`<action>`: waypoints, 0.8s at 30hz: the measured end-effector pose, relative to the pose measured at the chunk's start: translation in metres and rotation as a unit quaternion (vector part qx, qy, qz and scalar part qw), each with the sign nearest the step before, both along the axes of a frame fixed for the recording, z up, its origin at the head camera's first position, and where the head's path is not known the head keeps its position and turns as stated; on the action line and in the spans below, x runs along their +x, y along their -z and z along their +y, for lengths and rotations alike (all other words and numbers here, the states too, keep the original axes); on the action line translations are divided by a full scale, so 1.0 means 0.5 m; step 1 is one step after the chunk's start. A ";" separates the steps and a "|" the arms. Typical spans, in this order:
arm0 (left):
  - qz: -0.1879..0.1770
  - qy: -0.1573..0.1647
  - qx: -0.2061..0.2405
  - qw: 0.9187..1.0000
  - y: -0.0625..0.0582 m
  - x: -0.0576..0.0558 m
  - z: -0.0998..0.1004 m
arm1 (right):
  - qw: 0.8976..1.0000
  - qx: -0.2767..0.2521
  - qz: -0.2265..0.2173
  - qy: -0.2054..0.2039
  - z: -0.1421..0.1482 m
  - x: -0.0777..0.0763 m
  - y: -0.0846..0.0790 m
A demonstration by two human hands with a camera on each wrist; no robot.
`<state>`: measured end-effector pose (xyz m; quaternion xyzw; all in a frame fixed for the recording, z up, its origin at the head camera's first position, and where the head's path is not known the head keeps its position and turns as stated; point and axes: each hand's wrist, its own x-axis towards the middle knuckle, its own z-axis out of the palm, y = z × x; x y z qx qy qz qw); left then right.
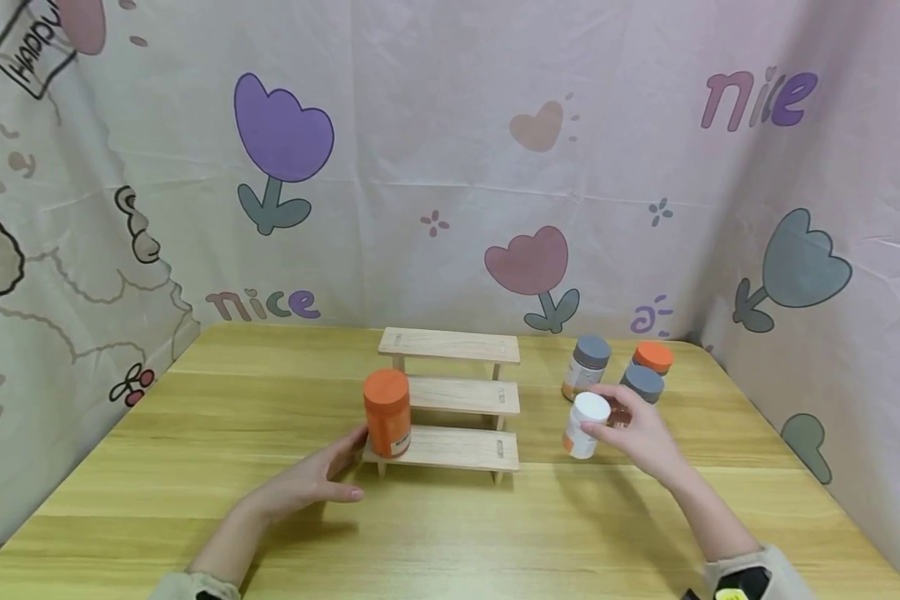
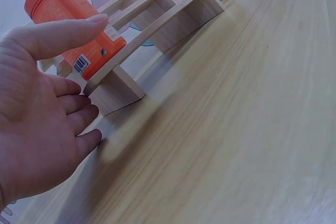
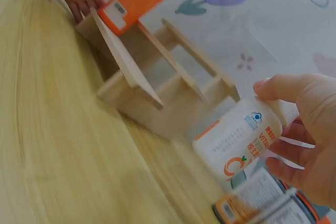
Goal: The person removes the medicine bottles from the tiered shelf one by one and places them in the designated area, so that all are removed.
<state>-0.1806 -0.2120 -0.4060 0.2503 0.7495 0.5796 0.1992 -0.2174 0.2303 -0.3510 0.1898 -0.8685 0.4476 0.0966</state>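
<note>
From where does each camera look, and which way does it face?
Head: worn on the head, facing forward and down at the rack; left hand, right hand and forearms show.
Left wrist: on that wrist, facing the orange bottle on the rack; the left hand shows.
Right wrist: on that wrist, facing the white bottle and rack; right hand and, beyond, left hand show.
Both wrist views share the rack and orange bottle.

The site is a fabric-screened tabletop station, identified by the wood-grain table (image 1: 195, 417) enclosed at the rear and both sides by a pale cloth (image 1: 420, 125) printed with tulips (image 1: 283, 137) and the word "nice" (image 1: 303, 304); the type of building cannot be determined.
</note>
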 end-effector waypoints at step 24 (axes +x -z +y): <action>0.007 -0.004 0.010 1.000 0.004 0.000 0.001 | 0.996 0.062 -0.009 0.060 0.061 -0.012 0.049</action>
